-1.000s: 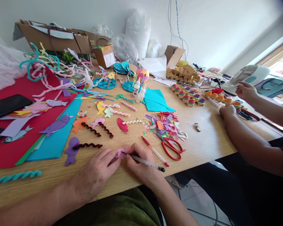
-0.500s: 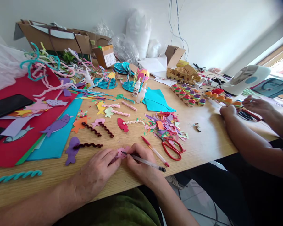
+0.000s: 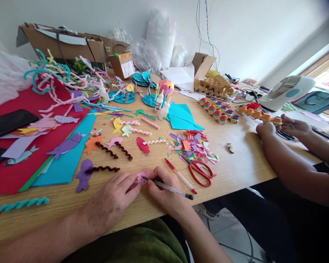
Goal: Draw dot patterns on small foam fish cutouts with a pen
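Near the table's front edge, my left hand [image 3: 113, 199] pinches a small pink paper cutout [image 3: 141, 178] with dark dots, flat against the wood. My right hand [image 3: 166, 190] grips a clear-barrelled black pen [image 3: 172, 189], its tip touching the cutout. Fingers cover part of the cutout's outline. Right of that hand lie a red pen [image 3: 180, 175] and red-handled scissors [image 3: 200, 173]. A purple paper fish [image 3: 84, 176] with a dark brown twisted pipe cleaner [image 3: 105, 168] lies to the left. Beyond are several more paper fish, including a red fish [image 3: 143, 145].
Paper scraps [image 3: 190, 144] are heaped behind the scissors. Glue bottles [image 3: 163, 110] stand mid-table. Coloured sheets [image 3: 63, 166] and a black phone [image 3: 12, 123] lie left. At right, a co-worker's hands [image 3: 267, 129] hold a painted egg-carton strip [image 3: 259, 115] near a white fan [image 3: 287, 93].
My hands, the pen and the pink cutout stay almost in place. At right, the co-worker's far hand has shifted slightly by the egg-carton strip.
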`<action>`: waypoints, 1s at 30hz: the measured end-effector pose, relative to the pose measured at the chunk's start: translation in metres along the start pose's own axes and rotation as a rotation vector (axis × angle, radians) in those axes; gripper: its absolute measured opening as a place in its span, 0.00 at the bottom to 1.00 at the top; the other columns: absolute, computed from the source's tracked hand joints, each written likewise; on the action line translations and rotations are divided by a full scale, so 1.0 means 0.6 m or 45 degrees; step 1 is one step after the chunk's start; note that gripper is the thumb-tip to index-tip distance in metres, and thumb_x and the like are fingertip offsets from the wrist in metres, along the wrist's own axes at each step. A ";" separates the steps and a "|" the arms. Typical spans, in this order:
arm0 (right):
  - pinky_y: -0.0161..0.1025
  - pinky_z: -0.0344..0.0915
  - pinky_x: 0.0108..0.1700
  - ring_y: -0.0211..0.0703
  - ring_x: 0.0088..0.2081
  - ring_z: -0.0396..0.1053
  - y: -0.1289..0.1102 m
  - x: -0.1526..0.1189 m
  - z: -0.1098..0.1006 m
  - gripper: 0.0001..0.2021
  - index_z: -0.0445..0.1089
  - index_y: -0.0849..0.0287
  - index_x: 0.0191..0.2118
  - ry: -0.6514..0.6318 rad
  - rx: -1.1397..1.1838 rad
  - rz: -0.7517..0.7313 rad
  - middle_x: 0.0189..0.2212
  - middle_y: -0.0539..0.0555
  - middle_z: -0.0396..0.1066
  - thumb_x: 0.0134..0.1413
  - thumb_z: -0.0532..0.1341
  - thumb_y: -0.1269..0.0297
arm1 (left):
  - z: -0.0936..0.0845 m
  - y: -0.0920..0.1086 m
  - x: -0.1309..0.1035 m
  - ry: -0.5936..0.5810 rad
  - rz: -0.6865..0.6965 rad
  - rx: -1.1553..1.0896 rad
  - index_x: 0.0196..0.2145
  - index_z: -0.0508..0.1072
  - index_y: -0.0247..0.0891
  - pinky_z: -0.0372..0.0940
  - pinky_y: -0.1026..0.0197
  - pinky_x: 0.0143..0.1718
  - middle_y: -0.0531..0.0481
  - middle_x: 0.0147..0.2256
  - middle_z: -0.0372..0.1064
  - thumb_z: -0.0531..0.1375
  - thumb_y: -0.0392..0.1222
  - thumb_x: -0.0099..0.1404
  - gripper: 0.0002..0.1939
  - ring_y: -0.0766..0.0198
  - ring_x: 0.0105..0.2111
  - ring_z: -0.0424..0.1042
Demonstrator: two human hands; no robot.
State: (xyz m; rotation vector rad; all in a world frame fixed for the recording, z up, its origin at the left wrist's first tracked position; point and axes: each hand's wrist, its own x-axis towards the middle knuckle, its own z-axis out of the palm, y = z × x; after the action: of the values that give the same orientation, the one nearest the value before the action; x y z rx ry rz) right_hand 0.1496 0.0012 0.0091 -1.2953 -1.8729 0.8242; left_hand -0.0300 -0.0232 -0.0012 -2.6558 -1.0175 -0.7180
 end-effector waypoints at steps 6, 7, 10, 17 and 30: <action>0.29 0.55 0.22 0.33 0.19 0.60 0.000 -0.001 0.000 0.04 0.65 0.58 0.24 -0.034 -0.009 0.024 0.18 0.48 0.68 0.45 0.56 0.71 | -0.001 0.000 0.000 -0.028 -0.002 -0.010 0.46 0.70 0.30 0.70 0.57 0.42 0.41 0.40 0.69 0.43 0.29 0.70 0.18 0.59 0.41 0.68; 0.29 0.55 0.22 0.33 0.19 0.60 0.000 -0.002 0.001 0.04 0.65 0.58 0.24 -0.034 -0.009 0.025 0.19 0.48 0.68 0.45 0.56 0.71 | -0.001 0.000 0.000 -0.025 -0.004 -0.013 0.46 0.70 0.30 0.70 0.57 0.42 0.41 0.40 0.69 0.43 0.29 0.70 0.18 0.59 0.41 0.68; 0.29 0.55 0.22 0.33 0.19 0.60 0.002 -0.002 0.001 0.04 0.65 0.58 0.24 -0.025 -0.013 0.034 0.19 0.47 0.68 0.45 0.56 0.71 | -0.001 0.001 0.000 -0.024 -0.012 -0.012 0.46 0.70 0.31 0.70 0.57 0.41 0.42 0.40 0.69 0.43 0.29 0.70 0.18 0.60 0.41 0.68; 0.29 0.55 0.22 0.34 0.20 0.60 -0.001 -0.001 0.000 0.04 0.65 0.58 0.24 -0.046 0.006 0.049 0.19 0.48 0.68 0.46 0.56 0.70 | 0.000 0.000 0.001 -0.022 0.001 -0.021 0.46 0.70 0.30 0.70 0.57 0.41 0.41 0.40 0.69 0.42 0.29 0.70 0.18 0.59 0.40 0.68; 0.29 0.52 0.20 0.32 0.18 0.57 -0.006 -0.011 -0.019 0.04 0.62 0.57 0.23 -0.007 -0.024 0.063 0.16 0.46 0.64 0.44 0.54 0.72 | -0.003 -0.001 -0.002 -0.051 0.006 -0.001 0.49 0.69 0.32 0.69 0.56 0.44 0.41 0.43 0.69 0.45 0.27 0.68 0.19 0.59 0.42 0.68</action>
State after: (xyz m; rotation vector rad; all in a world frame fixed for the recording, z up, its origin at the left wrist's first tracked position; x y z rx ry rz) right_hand 0.1587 -0.0050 0.0169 -1.3575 -1.8635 0.8384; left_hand -0.0317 -0.0241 0.0000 -2.6822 -1.0204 -0.6671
